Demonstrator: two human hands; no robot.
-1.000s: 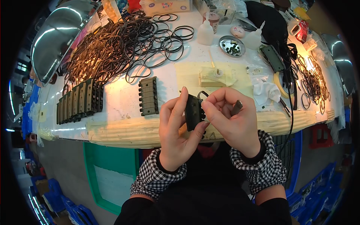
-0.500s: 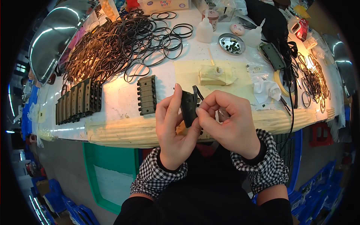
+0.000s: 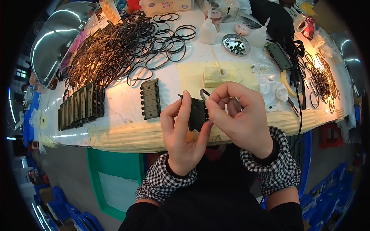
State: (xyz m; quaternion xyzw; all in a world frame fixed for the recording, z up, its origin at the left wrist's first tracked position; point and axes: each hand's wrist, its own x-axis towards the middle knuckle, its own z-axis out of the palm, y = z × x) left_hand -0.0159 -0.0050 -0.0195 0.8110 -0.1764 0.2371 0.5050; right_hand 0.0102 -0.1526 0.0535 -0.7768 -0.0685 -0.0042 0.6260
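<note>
My left hand (image 3: 178,144) grips a flat dark green part (image 3: 197,115) between its thumb and fingers, above the table's near edge. A thin black toothed belt (image 3: 204,93) loops up from the part's top right. With fingertips pinched together, my right hand (image 3: 246,123) works at the right edge of that part, where small knobs show. What exactly the right fingertips grasp is hidden. Left of my hands stands a similar ribbed green block (image 3: 150,100). Farther left, several more green blocks (image 3: 81,104) are lined up side by side.
A large heap of black belts (image 3: 108,54) covers the back left, a smaller one (image 3: 323,79) the right. Behind my hands are a tape-covered block (image 3: 216,78), a metal dish (image 3: 236,44) of small green bits and white squeeze bottles (image 3: 208,32). A lamp shade (image 3: 56,42) overhangs the left.
The green part has turned so more of its broad face shows. My right hand has shifted slightly up and right along its edge.
</note>
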